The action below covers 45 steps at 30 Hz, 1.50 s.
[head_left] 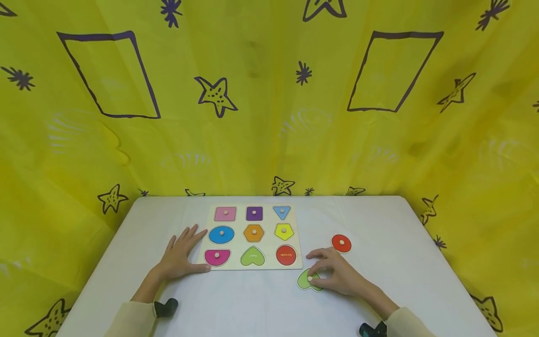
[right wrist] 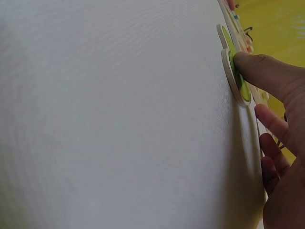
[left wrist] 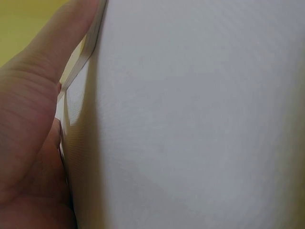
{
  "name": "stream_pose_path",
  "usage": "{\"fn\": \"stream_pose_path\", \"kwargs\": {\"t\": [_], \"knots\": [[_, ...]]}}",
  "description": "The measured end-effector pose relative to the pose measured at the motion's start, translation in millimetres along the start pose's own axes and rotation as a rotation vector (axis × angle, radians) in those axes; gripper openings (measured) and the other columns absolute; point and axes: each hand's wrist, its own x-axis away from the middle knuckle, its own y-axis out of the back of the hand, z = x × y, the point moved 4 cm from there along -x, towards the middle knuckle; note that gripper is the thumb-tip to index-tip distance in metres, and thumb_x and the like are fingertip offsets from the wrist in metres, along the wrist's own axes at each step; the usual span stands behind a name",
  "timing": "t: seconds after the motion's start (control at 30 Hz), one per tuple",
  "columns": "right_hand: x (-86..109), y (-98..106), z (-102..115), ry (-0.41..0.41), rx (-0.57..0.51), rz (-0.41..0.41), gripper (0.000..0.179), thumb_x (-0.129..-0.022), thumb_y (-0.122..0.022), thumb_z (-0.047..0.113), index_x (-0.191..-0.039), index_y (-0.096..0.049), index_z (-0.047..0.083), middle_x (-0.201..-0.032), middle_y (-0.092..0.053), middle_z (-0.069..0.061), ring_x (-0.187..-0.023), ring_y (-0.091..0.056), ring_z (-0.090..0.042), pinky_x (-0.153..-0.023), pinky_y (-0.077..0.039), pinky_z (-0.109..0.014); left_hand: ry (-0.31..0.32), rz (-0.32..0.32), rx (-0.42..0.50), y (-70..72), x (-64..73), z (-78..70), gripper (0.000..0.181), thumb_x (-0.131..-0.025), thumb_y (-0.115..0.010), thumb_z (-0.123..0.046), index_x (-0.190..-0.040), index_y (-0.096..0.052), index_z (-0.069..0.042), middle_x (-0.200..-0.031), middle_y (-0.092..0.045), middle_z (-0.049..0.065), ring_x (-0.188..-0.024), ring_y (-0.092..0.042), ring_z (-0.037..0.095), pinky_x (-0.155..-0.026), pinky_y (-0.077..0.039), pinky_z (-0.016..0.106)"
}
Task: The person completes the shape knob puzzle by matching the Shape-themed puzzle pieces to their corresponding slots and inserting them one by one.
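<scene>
A pale puzzle board (head_left: 269,244) lies on the table, with knobbed shapes in most of its places. Its green heart place and red circle place in the near row hold no piece. My left hand (head_left: 178,257) spreads its fingers along the board's left edge, thumb at the near left corner. Right of the board, my right hand (head_left: 338,276) pinches the white knob of a green heart piece (head_left: 302,281). In the right wrist view, the thumb lies against that heart piece (right wrist: 244,90). A red round piece (head_left: 337,241) with a knob lies just beyond the right hand.
The white table (head_left: 252,309) has its far edge against a yellow curtain (head_left: 261,140) printed with stars and shells. Dark straps with black mounts (head_left: 167,308) sit at both wrists, by the light sleeves (head_left: 132,320).
</scene>
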Motion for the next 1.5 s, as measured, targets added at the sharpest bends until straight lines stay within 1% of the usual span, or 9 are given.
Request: {"fn": "stream_pose_path", "kwargs": {"t": [0.13, 0.37, 0.7, 0.8, 0.9, 1.0, 1.13, 1.27, 1.5], "knots": [[1.7, -1, -1, 0.003, 0.002, -0.009, 0.014, -0.085, -0.087, 0.032, -0.089, -0.078, 0.042, -0.128, -0.064, 0.009, -0.121, -0.049, -0.019, -0.099, -0.046, -0.048, -0.014, -0.011, 0.021, -0.9, 0.8, 0.3, 0.109, -0.07, -0.083, -0.064, -0.158, -0.041, -0.014, -0.165, -0.026, 0.026, -0.152, -0.013, 0.052, -0.116, 0.0, 0.076], [3.3, -1, 2, 0.02, -0.008, -0.019, 0.016, -0.084, -0.086, 0.026, -0.089, -0.079, 0.039, -0.127, -0.065, 0.007, -0.119, -0.049, -0.018, -0.097, -0.045, -0.045, 0.002, -0.007, 0.007, -8.7, -1.2, 8.7, 0.11, -0.068, -0.083, -0.065, -0.157, -0.041, -0.015, -0.166, -0.025, 0.023, -0.153, -0.012, 0.049, -0.117, 0.001, 0.074], [-4.3, 1, 9, -0.033, -0.018, 0.023, 0.018, -0.087, -0.084, 0.025, -0.086, -0.075, 0.04, -0.125, -0.065, 0.008, -0.118, -0.051, -0.019, -0.096, -0.05, -0.045, 0.004, -0.001, 0.016, -10.0, 3.1, 8.7, 0.111, -0.069, -0.083, -0.065, -0.157, -0.041, -0.014, -0.166, -0.025, 0.024, -0.152, -0.011, 0.05, -0.117, 0.002, 0.074], [-10.2, 4, 12, -0.059, -0.022, 0.014, 0.018, -0.087, -0.084, 0.026, -0.086, -0.073, 0.04, -0.125, -0.064, 0.009, -0.12, -0.05, -0.02, -0.097, -0.05, -0.048, -0.006, -0.004, 0.02, -8.7, 3.7, 7.1, 0.111, -0.069, -0.082, -0.067, -0.157, -0.041, -0.014, -0.165, -0.025, 0.025, -0.152, -0.011, 0.05, -0.117, 0.002, 0.075], [-17.4, 7, 17, -0.069, -0.011, -0.018, 0.018, -0.087, -0.084, 0.025, -0.085, -0.073, 0.039, -0.125, -0.065, 0.008, -0.119, -0.05, -0.019, -0.096, -0.051, -0.048, -0.019, -0.011, 0.026, -6.8, 3.9, 4.8, 0.11, -0.069, -0.081, -0.067, -0.157, -0.041, -0.014, -0.165, -0.026, 0.026, -0.152, -0.012, 0.051, -0.116, 0.001, 0.075], [-25.9, 10, 22, -0.041, 0.013, -0.06, 0.017, -0.086, -0.084, 0.021, -0.085, -0.075, 0.036, -0.124, -0.067, 0.005, -0.116, -0.052, -0.02, -0.093, -0.052, -0.044, -0.03, -0.022, 0.023, -4.4, 4.4, 2.1, 0.109, -0.07, -0.082, -0.066, -0.156, -0.043, -0.013, -0.164, -0.027, 0.027, -0.151, -0.014, 0.052, -0.116, -0.001, 0.076], [-37.5, 12, 29, 0.005, 0.031, -0.101, 0.015, -0.085, -0.084, 0.019, -0.086, -0.077, 0.031, -0.123, -0.069, 0.001, -0.114, -0.053, -0.02, -0.09, -0.052, -0.042, -0.018, -0.014, 0.016, -1.8, 4.2, -0.2, 0.107, -0.071, -0.083, -0.063, -0.156, -0.043, -0.013, -0.164, -0.028, 0.026, -0.151, -0.014, 0.052, -0.116, -0.001, 0.076], [-49.7, 10, 35, 0.018, 0.006, -0.114, 0.012, -0.085, -0.084, 0.017, -0.087, -0.078, 0.028, -0.123, -0.069, -0.002, -0.115, -0.052, -0.021, -0.091, -0.051, -0.045, -0.005, -0.004, 0.018, -0.8, 3.5, -0.8, 0.108, -0.07, -0.084, -0.062, -0.157, -0.043, -0.014, -0.165, -0.027, 0.025, -0.152, -0.014, 0.051, -0.116, -0.001, 0.076], [-72.6, 6, 47, 0.077, -0.031, -0.128, 0.009, -0.085, -0.083, 0.014, -0.089, -0.08, 0.022, -0.123, -0.07, -0.008, -0.115, -0.053, -0.026, -0.094, -0.049, -0.049, -0.038, -0.033, 0.001, -2.8, 1.9, 1.8, 0.108, -0.07, -0.081, -0.066, -0.157, -0.042, -0.015, -0.164, -0.028, 0.026, -0.151, -0.014, 0.051, -0.116, -0.003, 0.077]]}}
